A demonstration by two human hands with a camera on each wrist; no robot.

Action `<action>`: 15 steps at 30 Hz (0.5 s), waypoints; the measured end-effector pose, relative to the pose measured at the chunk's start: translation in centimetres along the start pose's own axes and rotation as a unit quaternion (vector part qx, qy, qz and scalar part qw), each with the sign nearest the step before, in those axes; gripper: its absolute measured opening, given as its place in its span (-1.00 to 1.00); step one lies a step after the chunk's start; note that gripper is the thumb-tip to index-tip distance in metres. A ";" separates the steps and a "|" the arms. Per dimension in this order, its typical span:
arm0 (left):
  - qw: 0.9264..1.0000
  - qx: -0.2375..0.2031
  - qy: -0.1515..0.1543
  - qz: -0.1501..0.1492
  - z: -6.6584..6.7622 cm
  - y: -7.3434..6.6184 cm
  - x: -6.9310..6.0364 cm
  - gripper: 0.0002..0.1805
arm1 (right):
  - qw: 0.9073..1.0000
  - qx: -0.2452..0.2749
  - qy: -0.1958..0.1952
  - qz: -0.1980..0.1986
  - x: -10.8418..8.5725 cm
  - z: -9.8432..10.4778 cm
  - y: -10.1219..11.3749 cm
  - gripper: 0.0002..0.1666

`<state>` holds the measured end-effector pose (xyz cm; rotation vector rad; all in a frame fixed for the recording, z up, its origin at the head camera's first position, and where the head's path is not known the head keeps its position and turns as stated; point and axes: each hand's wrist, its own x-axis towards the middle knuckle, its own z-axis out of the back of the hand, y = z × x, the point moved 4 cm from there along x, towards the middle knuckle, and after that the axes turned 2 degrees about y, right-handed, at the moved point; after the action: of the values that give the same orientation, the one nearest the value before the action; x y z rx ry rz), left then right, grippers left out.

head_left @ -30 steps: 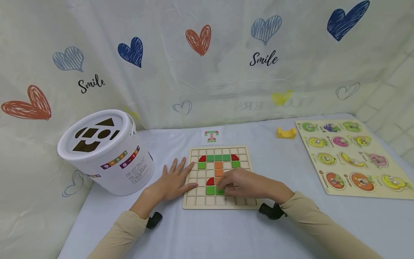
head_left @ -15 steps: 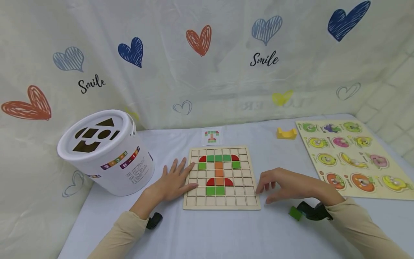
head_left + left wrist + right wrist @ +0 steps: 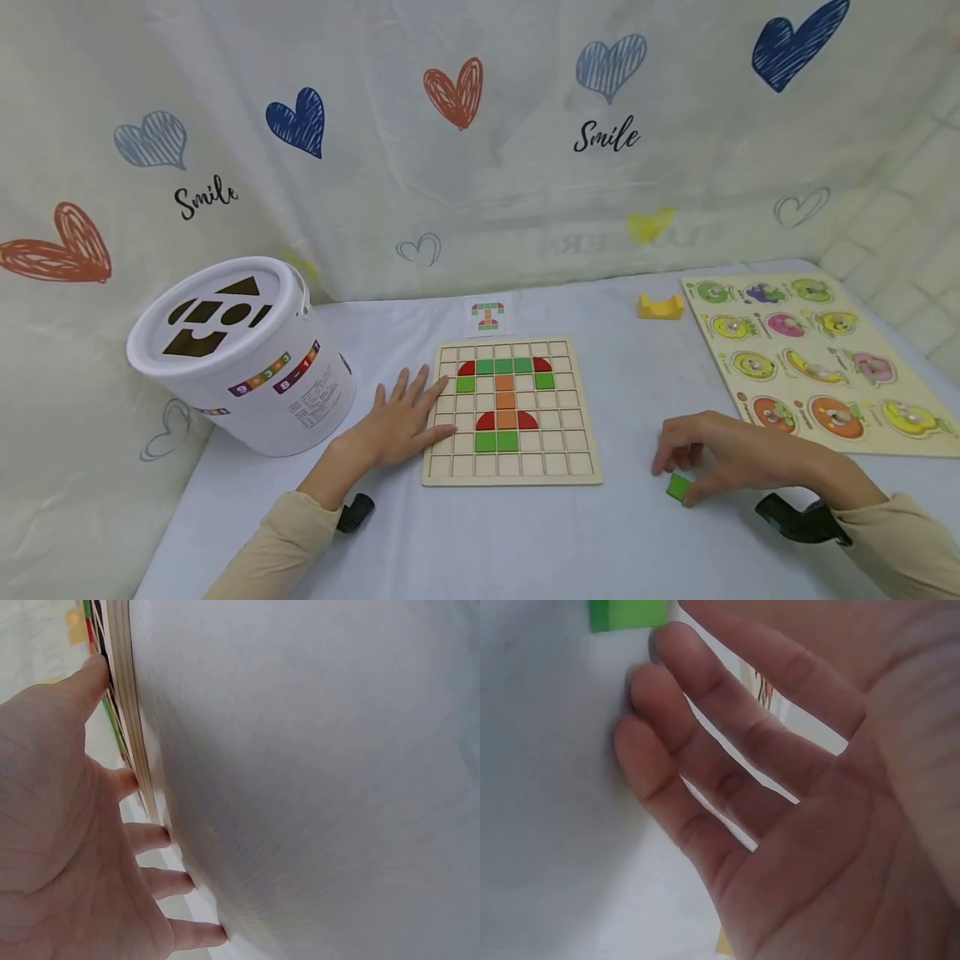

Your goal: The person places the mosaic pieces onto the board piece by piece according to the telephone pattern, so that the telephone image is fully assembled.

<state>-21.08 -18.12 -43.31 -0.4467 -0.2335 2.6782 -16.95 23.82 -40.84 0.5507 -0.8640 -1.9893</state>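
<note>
My left hand point(image 3: 402, 425) lies with fingers spread at the left edge of a wooden grid board point(image 3: 558, 467). Thumb and index tip reach onto the board; the left wrist view shows the hand point(image 3: 82, 825) against its edge. On the grid sit red quarter-round, green square and orange square pieces. To the right of the board my right hand point(image 3: 723, 458) hovers low over a loose green block point(image 3: 678, 487), thumb at its near side. In the right wrist view the block point(image 3: 634, 615) lies beyond the loosely bent fingertips point(image 3: 645, 754), with no grip on it visible.
A small pattern card point(image 3: 487, 315) lies behind the board. A white bucket point(image 3: 247, 392) with shaped lid holes stands at the left. Back right are a yellow notched block point(image 3: 660, 307) and a fruit puzzle board point(image 3: 817, 392). A printed cloth point(image 3: 510, 183) hangs behind.
My right hand has left a red quarter-round piece on the board beside the lowest orange square and moved right to the green block. The left hand has stayed put.
</note>
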 end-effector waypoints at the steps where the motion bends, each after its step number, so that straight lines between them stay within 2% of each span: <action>1: 1.000 -0.002 0.000 0.000 0.0 0.0 0.0 -0.06 | 1.000 0.000 -0.001 0.001 -0.1 0.0 -0.1 -0.65; 9: 1.000 -0.005 0.003 0.003 0.1 -0.1 -0.1 -0.06 | 1.000 0.015 0.006 0.013 0.0 0.2 0.1 -0.68; 15: 1.000 -0.006 0.005 0.003 0.2 -0.1 -0.1 -0.05 | 0.999 0.033 0.012 -0.001 0.3 0.2 0.1 -0.70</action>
<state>-20.99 -18.07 -43.11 -0.4662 -0.2459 2.6813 -17.18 23.60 -40.67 0.6112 -0.9186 -1.9572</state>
